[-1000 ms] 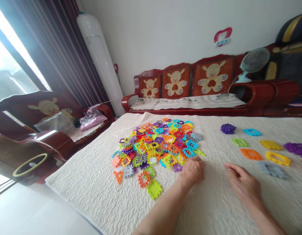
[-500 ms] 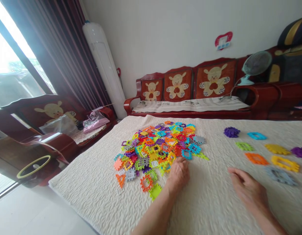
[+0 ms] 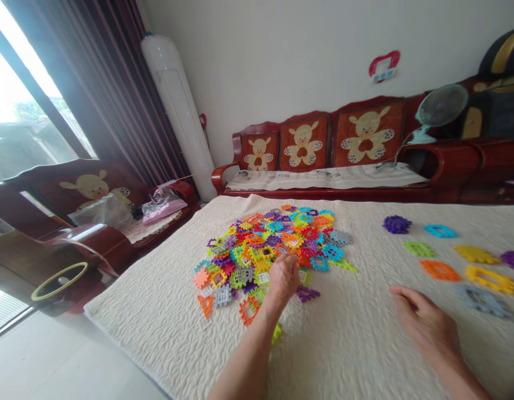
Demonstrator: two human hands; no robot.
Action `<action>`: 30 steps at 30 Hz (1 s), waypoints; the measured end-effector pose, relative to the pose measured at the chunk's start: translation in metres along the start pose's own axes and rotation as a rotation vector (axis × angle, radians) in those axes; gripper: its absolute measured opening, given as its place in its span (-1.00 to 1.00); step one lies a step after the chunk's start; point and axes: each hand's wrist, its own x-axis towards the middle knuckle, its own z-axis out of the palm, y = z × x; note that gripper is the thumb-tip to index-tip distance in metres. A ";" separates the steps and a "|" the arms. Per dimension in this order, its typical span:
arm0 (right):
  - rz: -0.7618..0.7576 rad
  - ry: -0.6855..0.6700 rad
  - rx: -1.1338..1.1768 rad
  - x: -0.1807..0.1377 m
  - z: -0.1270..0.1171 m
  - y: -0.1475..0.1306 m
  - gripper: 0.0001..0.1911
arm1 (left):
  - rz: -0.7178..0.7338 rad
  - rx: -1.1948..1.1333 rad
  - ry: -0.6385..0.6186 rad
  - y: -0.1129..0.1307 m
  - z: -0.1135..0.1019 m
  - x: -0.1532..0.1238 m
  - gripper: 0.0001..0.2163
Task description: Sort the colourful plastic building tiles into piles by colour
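The person's left hand is hovering at the near right side of a large heap of toothed plastic pieces in many colours, which is spreading across the quilted cover of the desk. Its fingers are pointing down into the heap, but the back of the hand is hiding their tips, so one cannot tell whether they are gripping a piece. A purple piece is lying flat just to the right of this hand, and the left forearm is covering most of a lime piece. An orange frame and an orange triangle are sitting along the heap's near edge. The right hand is resting low over the desk, well apart from the heap, with its fingers curling loosely inward; whether they are holding anything cannot be told. Beyond it, apart from the heap, single pieces and small stacks are lying spaced out: a purple stack, a blue ring, a green piece, an orange ring, a yellow stack and a grey frame. Behind the desk, a wooden sofa is standing against the wall.
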 end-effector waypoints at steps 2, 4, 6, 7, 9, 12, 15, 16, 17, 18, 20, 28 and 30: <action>-0.002 -0.004 -0.005 0.000 0.000 0.000 -0.68 | -0.048 0.030 0.014 -0.011 -0.007 0.001 -0.72; -0.006 -0.001 -0.018 0.001 0.001 0.002 -0.68 | -0.081 0.057 0.019 -0.020 -0.012 0.000 -0.73; -0.018 0.011 -0.031 0.002 0.001 0.003 -0.69 | -0.096 0.074 0.020 -0.024 -0.012 -0.002 -0.73; -0.025 0.018 -0.036 0.003 0.001 0.003 -0.70 | -0.096 0.078 0.019 -0.025 -0.011 -0.003 -0.73; -0.030 0.020 -0.045 0.003 0.001 0.004 -0.70 | -0.082 0.079 0.008 -0.024 -0.009 -0.006 -0.73; -0.023 0.024 -0.043 0.003 0.001 0.002 -0.71 | -0.062 0.084 -0.014 -0.022 -0.008 -0.005 -0.72; -0.022 0.035 -0.014 0.004 0.000 0.000 -0.75 | -0.109 0.134 0.003 -0.030 -0.018 0.009 -0.70; -0.013 0.031 -0.011 0.004 0.000 0.000 -0.76 | -0.141 0.163 0.018 -0.036 -0.025 0.017 -0.69; -0.001 0.024 -0.015 0.004 0.000 -0.001 -0.75 | -0.178 0.197 0.035 -0.044 -0.031 0.027 -0.68; 0.013 0.018 -0.025 0.004 0.000 -0.001 -0.73 | -0.216 0.232 0.052 -0.052 -0.039 0.037 -0.66; 0.030 0.006 -0.043 0.004 0.001 0.000 -0.68 | -0.291 0.305 0.068 -0.071 -0.054 0.056 -0.65; -0.124 0.049 -0.012 0.003 0.006 0.011 -0.59 | -0.606 0.484 -0.063 -0.133 -0.081 0.091 -0.63; -0.148 0.072 -0.009 0.004 0.007 0.012 -0.60 | -0.644 0.491 -0.117 -0.141 -0.081 0.092 -0.64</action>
